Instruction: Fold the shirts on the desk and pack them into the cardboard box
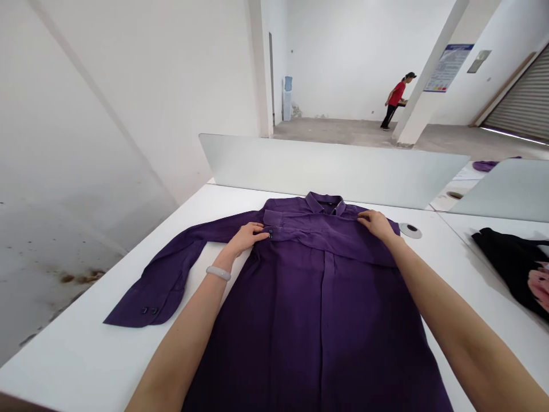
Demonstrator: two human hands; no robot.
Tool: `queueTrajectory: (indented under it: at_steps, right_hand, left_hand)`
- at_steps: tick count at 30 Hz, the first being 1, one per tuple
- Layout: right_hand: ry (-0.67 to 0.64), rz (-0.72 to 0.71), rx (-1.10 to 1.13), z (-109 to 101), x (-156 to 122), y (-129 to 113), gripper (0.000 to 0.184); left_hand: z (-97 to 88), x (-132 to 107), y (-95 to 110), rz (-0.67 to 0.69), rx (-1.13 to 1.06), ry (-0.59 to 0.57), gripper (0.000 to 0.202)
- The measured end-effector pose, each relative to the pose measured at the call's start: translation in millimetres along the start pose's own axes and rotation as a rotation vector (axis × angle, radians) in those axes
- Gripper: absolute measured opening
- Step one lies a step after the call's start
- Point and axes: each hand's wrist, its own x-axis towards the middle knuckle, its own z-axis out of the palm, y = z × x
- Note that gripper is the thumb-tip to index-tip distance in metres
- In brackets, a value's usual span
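A dark purple long-sleeved shirt [317,297] lies flat on the white table [86,355], collar [325,202] pointing away from me. One sleeve is folded across the chest below the collar. My left hand [249,236] rests with its fingers pressed on that sleeve's buttoned cuff [269,230]. My right hand [376,223] lies flat on the shirt's right shoulder, fingers stretched out on the fabric. The other sleeve [171,274] stretches out to the left, its cuff near the table's left edge. A pale bangle [218,273] is on my left wrist.
A grey divider panel [334,169] stands along the table's far edge. A round cable port [410,230] sits right of the shirt. A black garment [510,260] lies on the neighbouring table at right. A person in a red top [397,98] stands far back.
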Motion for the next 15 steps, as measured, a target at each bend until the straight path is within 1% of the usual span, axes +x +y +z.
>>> queueTrajectory:
  at_steps: [2,5,8,10,12,13,15]
  right_hand:
    - [0.019,0.004,-0.007,9,0,4,0.022]
    - [0.072,0.050,-0.030,20,-3,9,0.023]
    - [0.116,0.088,-0.052,26,-7,15,0.026]
    - [0.121,0.092,-0.060,26,-8,17,0.025]
    - [0.124,0.098,-0.073,23,-7,11,0.023]
    - [0.146,0.098,-0.084,21,-6,4,0.022]
    - [0.215,0.049,-0.091,16,-1,-22,0.022]
  left_hand:
    - [3.4,3,-1,0.015,0.096,0.051,0.031]
    - [10.2,6,-1,-0.024,0.268,0.142,0.040]
    - [17.6,7,1,-0.078,0.393,0.217,0.044]
    - [21.8,7,3,-0.105,0.495,0.266,0.044]
    - [24.1,6,5,-0.124,0.550,0.286,0.044]
    - [24.0,6,6,-0.129,0.545,0.279,0.044]
    - [20.5,5,6,-0.126,0.506,0.241,0.044]
